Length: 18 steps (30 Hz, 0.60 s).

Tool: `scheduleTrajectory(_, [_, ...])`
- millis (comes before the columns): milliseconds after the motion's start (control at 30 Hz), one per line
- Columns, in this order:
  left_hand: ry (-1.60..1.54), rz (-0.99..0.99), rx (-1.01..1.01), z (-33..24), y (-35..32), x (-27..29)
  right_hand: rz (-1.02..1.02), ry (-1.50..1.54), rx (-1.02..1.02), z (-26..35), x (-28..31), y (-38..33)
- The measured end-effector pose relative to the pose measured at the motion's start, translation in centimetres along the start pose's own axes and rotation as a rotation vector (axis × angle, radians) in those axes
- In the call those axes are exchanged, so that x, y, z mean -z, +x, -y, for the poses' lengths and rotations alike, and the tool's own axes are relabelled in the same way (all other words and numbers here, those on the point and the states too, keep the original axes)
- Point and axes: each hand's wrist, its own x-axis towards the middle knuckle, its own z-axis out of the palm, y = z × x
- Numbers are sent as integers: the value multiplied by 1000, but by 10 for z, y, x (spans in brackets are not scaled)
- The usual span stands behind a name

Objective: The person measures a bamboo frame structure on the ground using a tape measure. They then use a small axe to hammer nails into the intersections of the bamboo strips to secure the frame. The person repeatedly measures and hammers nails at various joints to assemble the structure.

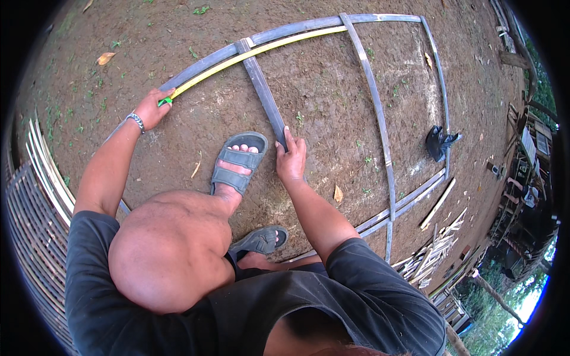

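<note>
At the left, my left hand (153, 110) is closed around a green tape measure (165, 102) and the long grey wooden rail beside it. From it the yellow tape blade (261, 50) runs along the rail (208, 61) to a second crosspiece (369, 77). My right hand (291, 157) grips the lower end of a nearer grey wooden crosspiece (261, 86), whose top end laps over the rail. Rail, crosspieces and an end slat (439, 71) form a frame lying on the ground. The tape's far tip is too small to make out.
My sandalled foot (240, 160) stands inside the frame. A black plastic bag (438, 143) lies by the end slat. Loose wood strips (427, 258) are heaped at lower right. Slatted panels (35, 219) lie at the left. Bare soil (332, 118) shows between the crosspieces.
</note>
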Motion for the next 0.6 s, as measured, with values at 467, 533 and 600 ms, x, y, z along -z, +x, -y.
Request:
scheduleTrajectory(467, [14, -2, -10, 9, 2, -2, -23, 8, 18, -1, -2, -1])
scheduleTrajectory(533, [13, 10, 15, -3, 0, 2, -18, 13, -2, -1, -1, -1])
scheduleTrajectory(600, [11, -5, 0, -1, 0, -1, -6, 33, -36, -1, -2, 0])
